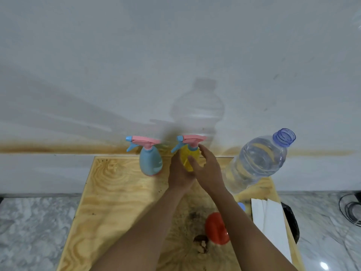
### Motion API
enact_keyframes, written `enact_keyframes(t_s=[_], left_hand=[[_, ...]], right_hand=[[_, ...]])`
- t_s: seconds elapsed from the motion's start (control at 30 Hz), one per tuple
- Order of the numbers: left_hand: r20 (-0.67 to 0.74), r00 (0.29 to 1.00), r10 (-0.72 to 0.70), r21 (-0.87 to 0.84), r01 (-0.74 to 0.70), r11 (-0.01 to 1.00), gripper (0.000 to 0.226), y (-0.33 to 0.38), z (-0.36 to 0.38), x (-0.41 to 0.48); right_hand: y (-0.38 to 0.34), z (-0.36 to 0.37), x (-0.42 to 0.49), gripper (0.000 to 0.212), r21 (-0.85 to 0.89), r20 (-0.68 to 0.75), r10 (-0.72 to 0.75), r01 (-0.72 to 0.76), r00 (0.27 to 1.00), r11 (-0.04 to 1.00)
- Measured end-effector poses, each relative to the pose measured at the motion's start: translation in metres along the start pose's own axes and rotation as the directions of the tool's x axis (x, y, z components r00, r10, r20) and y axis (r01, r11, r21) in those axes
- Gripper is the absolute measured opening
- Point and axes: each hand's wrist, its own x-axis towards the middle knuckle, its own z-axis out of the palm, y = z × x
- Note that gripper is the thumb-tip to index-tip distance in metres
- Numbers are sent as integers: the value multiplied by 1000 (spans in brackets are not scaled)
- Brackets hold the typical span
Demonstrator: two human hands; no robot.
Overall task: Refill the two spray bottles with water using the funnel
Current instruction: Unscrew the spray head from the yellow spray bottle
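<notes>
- A plywood worktop (117, 192) is seen set against a pale wall, with marbled floor on either side.
- A blue bottle (150, 161) is stood upright at the worktop's far edge, left of centre. It is topped by a pink spray head with a blue nozzle turned left, and it is touched by neither grip.
- The left grip (178, 175) is wrapped round the lower body of the yellow bottle from the left side, with the fingers curled behind it.
- The yellow bottle (186, 155) is held upright just right of the blue bottle, apart from it. Its pink spray head is in place and is also turned left.
- The right grip (208, 169) is closed on the same bottle from the right: the fingertips are laid at the neck under the spray head, and the thumb is pressed on the yellow body.
- A red funnel (215, 228) is laid on the near part of the worktop, between the forearms and partly hidden by the right one, beside a dark stain.
- A small blue cap (241, 206) is glimpsed just right of the right forearm.
- A water bottle (256, 161), clear and uncapped, is stood at the far right corner, largely filled.
- White sheets (269, 222) are laid along the right edge of the worktop.
</notes>
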Motion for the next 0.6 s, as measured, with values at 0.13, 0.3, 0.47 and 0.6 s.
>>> enact_keyframes(t_s=[0.13,0.3,0.47,0.6], left_hand=[[-77,997,-9,-22,7,1000,62,10,-3,-2],[-91,995,39,-104,-49,993,57,19,-14,-13],[-69,992,104,-107,-111,988,63,27,-36,-49],[-42,988,147,-56,-149,987,62,19,-51,-91]], right_hand=[[2,3,13,44,13,-20,-25,25,999,1000],[1,1,14,45,12,-43,-85,86,995,996],[-3,-7,-12,48,-5,-36,-140,140,989,990],[-4,-4,-53,53,60,-30,-127,128,991,990]])
